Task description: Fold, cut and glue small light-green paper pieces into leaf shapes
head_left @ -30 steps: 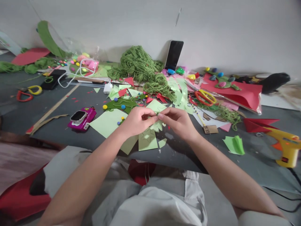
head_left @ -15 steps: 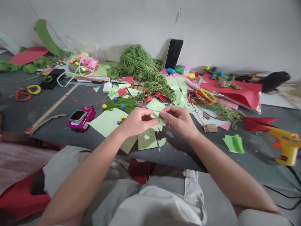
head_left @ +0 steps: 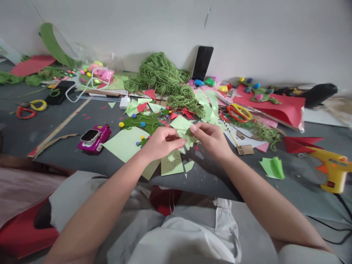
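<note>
Between my two hands is a small light green paper cutout [head_left: 188, 136] with jagged edges, raised a little over the table. My left hand [head_left: 165, 143] is closed, thumb and fingers pinching its left side. On the other side my right hand [head_left: 210, 138] pinches it between thumb and forefinger. Just below lies a square of green paper [head_left: 172, 163] with a star-like outline drawn on it. A larger light green sheet [head_left: 122, 143] lies to the left, beside a green felt piece [head_left: 150, 124] dotted with coloured pompoms.
A heap of green yarn [head_left: 161, 73] sits at the back, by a phone [head_left: 202, 62] leaning on the wall. Orange-yellow scissors [head_left: 238, 113] lie right of centre, a yellow glue gun [head_left: 334, 167] at far right. A purple gadget with a watch [head_left: 95, 138] is at left.
My hands have shifted slightly and the green paper cutout has turned, so more of its face shows between my fingers. The surrounding things stay put.
</note>
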Motion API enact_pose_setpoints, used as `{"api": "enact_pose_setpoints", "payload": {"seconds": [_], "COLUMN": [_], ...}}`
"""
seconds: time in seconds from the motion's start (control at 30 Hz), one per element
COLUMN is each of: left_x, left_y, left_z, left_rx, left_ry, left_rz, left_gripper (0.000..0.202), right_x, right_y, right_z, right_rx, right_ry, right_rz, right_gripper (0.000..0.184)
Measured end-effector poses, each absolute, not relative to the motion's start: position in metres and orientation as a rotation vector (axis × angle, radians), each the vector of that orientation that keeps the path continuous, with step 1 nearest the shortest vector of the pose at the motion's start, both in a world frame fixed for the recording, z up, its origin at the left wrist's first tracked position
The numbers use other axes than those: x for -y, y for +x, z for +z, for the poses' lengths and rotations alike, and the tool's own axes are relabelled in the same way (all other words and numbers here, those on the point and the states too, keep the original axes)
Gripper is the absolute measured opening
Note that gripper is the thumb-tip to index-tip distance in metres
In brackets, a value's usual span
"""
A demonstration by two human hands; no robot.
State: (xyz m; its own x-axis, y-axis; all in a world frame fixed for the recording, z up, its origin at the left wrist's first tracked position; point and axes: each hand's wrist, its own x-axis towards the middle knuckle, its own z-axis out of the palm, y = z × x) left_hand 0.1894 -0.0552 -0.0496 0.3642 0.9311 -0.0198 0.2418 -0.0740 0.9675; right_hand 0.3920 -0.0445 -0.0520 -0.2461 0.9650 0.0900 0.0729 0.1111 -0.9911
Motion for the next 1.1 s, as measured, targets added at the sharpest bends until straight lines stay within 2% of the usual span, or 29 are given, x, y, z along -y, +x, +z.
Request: {"api": "enact_pose_setpoints", "payload": {"seconds": [0.27, 0.57, 0.83, 1.1], "left_x": [0.056, 0.056, 0.055, 0.053], "left_y": [0.191, 0.195, 0.192, 0.192], "left_z": [-0.053, -0.060, -0.058, -0.059], "left_rx": [-1.131, -1.118, -1.146, -1.103], "left_ry": [1.601, 1.626, 1.590, 1.426], "left_rz": [0.737, 0.752, 0.868, 0.870], "left_gripper": [0.030, 0.032, 0.030, 0.028], "right_x": [0.040, 0.037, 0.034, 0.034], "right_y": [0.392, 0.394, 0.399, 0.402], "right_z": [-0.057, -0.057, -0.058, -0.050], "right_rx": [1.520, 1.508, 1.490, 1.666], "right_ry": [-0.987, -0.999, -1.011, -1.020], "right_rz": [1.233, 1.223, 1.455, 1.342], "right_gripper": [0.035, 0.041, 0.042, 0.041]}}
